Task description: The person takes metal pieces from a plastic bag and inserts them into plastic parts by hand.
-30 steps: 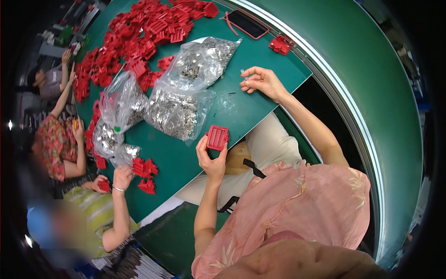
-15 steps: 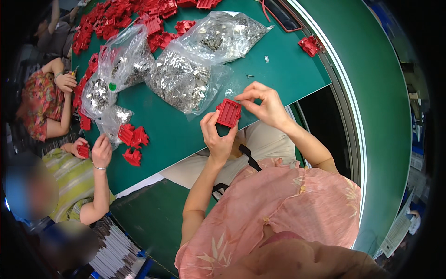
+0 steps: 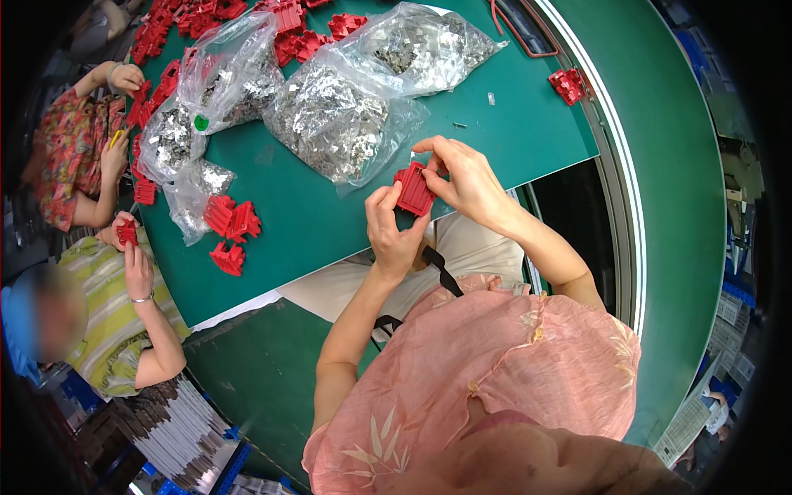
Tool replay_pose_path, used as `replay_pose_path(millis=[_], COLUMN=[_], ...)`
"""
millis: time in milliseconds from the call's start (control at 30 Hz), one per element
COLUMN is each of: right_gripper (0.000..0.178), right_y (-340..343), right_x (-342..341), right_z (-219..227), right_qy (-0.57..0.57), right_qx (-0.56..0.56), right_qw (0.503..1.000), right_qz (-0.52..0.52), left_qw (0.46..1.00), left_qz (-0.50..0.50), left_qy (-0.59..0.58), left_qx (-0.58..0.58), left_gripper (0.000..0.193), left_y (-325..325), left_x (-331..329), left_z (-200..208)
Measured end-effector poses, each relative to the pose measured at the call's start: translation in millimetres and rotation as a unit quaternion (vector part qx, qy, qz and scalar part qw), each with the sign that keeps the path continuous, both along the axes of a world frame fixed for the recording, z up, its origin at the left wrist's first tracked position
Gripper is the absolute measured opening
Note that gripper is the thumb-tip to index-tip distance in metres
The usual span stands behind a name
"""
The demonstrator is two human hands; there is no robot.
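A red plastic housing with long slots [image 3: 415,190] is held tilted above the near edge of the green table. My left hand [image 3: 394,233] is closed on its lower left side, thumb and fingers gripping it. At its upper right side, my right hand [image 3: 464,181] presses with the thumb, other fingers curled. A tiny bright bit shows by my right index fingertip, too small to name. Just beyond my hands lies a clear plastic bag of small silvery metal pieces [image 3: 330,124].
More clear bags of metal pieces [image 3: 429,49] lie further back. Red housings are heaped at the far left [image 3: 289,21], with several at the left edge [image 3: 227,257] and one at the right [image 3: 568,86]. A small pin [image 3: 459,125] lies on the table [image 3: 528,132]. Two co-workers sit at left.
My right hand has shifted from a fingertip pinch at the housing's top corner to thumb contact on its side. The housing has turned and tilted. The near co-worker's hands have come together.
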State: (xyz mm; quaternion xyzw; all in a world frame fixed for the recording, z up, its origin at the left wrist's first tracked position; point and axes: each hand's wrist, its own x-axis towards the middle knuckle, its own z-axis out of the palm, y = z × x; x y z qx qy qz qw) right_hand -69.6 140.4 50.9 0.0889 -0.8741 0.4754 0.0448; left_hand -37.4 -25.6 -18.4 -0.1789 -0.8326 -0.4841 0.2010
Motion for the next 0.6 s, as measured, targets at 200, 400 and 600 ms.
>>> replay_pose_path(millis=[200, 400, 600], right_gripper=[0.027, 0.017, 0.017], right_y=[21, 23, -28], right_x=[-31, -43, -48], right_z=[4, -10, -17], right_qy=[-0.038, -0.235, -0.181], right_qx=[0.057, -0.093, -0.097], right_qw=[0.993, 0.940, 0.946], right_qz=[0.101, 0.230, 0.252], left_qw=[1.000, 0.998, 0.998], left_qz=[0.002, -0.028, 0.039], left_qy=[0.019, 0.047, 0.016], left_qx=[-0.012, -0.025, -0.043], left_gripper=[0.064, 0.064, 0.064], left_y=[-1, -20, -58], left_x=[-1, 5, 11], left_z=[2, -2, 3])
